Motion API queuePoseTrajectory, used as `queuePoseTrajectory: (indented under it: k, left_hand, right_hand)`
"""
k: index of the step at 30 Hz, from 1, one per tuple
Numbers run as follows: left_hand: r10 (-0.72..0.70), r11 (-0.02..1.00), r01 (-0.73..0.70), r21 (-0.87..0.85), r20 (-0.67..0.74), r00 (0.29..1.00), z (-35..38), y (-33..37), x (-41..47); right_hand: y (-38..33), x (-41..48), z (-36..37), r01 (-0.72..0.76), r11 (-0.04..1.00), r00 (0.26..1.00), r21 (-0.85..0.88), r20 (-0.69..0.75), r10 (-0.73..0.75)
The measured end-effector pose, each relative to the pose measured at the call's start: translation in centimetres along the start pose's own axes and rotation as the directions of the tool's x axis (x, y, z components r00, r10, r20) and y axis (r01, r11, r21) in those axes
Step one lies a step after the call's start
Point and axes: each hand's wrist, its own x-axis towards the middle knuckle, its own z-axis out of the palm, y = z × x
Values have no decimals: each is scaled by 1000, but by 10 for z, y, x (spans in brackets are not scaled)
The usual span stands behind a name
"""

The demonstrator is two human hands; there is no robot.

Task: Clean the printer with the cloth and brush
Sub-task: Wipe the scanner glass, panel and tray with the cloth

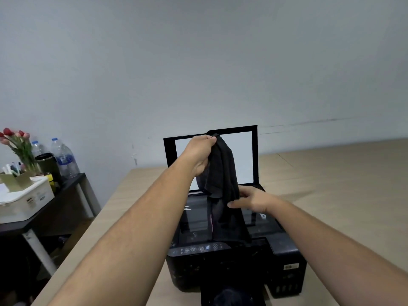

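The left hand (199,154) gripped the dark cloth (223,168) by its bunched top, above the printer (231,263) at the desk's (331,195) near edge, while the right hand (251,199) pinched the hanging fold. With the lid (255,151) raised, folding the cloth into a flat pad would probably wipe the glass best.

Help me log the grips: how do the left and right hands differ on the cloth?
The left hand is raised before the open lid; the right hand sits lower, over the scanner glass. The left hand grips the top of the cloth in curled fingers; the right hand meets its middle, pinching or not unclear. Both touch the cloth.
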Motion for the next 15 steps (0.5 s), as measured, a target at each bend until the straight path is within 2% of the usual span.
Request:
queuePoseTrajectory:
  k: [3,5,8,10,12,14,15]
  left_hand:
    - [16,996,-27,-90,-121,993,-10,-3,6]
    - [61,998,-63,2,-267,962,-28,-18,16]
    - [-3,996,37,83,-377,926,-52,-56,22]
    - [-81,982,131,134,-325,942,-57,-81,20]
    - [-106,958,164,235,-240,965,-53,-93,11]
    - [-85,938,125,324,-133,987,-46,-96,4]
    - [-67,948,81,308,-57,996,-41,-95,1]
  right_hand:
    - [3,4,2,49,996,984,71,-172,-36]
    - [3,10,-10,88,995,944,46,-323,-69]
    - [-7,13,-27,182,962,889,206,-452,-71]
    - [-17,14,-33,241,919,879,313,-471,-70]
    - [-28,17,-34,267,870,896,414,-439,-66]
    - [-35,21,-29,268,831,908,488,-417,-49]
    - [-35,23,-25,269,817,910,511,-412,-42]
